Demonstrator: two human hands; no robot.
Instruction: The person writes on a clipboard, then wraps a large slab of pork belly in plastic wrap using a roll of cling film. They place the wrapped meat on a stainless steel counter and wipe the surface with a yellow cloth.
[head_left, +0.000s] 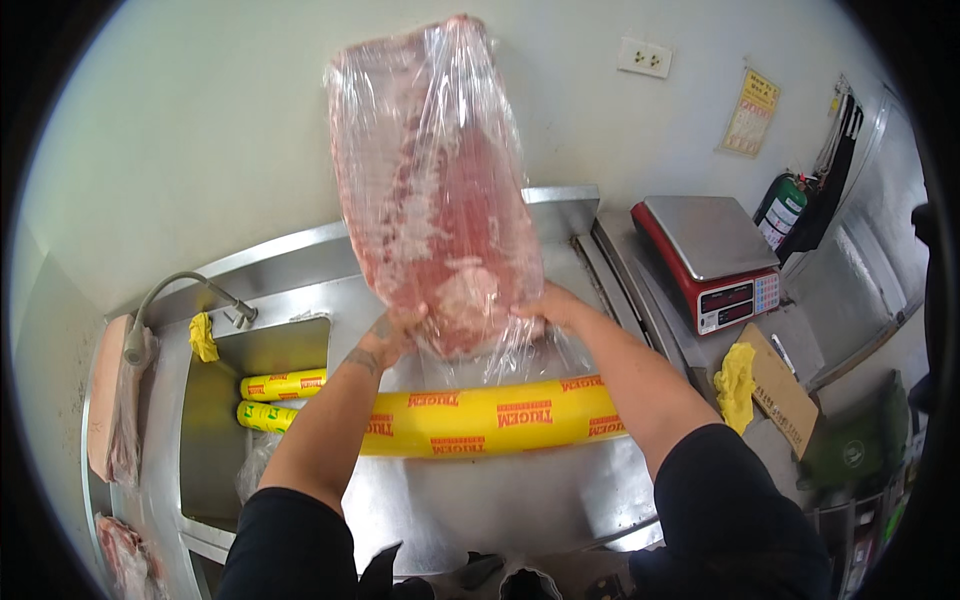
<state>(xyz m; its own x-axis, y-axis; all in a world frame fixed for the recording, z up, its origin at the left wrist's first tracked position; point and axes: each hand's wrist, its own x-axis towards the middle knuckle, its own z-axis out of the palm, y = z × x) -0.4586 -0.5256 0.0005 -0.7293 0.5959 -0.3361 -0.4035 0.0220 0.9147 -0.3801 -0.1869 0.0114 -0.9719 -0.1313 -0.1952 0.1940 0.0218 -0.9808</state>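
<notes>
A large slab of raw meat (442, 195) in clear plastic film is held up before me, its far end against or near the wall. My left hand (394, 336) grips its lower left edge, and my right hand (551, 306) holds the lower right edge; the fingertips of both show at its front, the rest partly hidden. Loose film (517, 360) hangs from the slab's near end. Below it, a thick yellow roll (487, 420) with red lettering lies across the steel counter (487, 495), passing beneath both forearms.
At left is a steel sink (217, 442) holding yellow rolls (285, 385), beside a flexible faucet (180, 277). Wrapped meat (116, 405) lies along its left edge. A red scale (705, 255), yellow cloth (735, 386) and cardboard piece (784, 390) occupy the right counter.
</notes>
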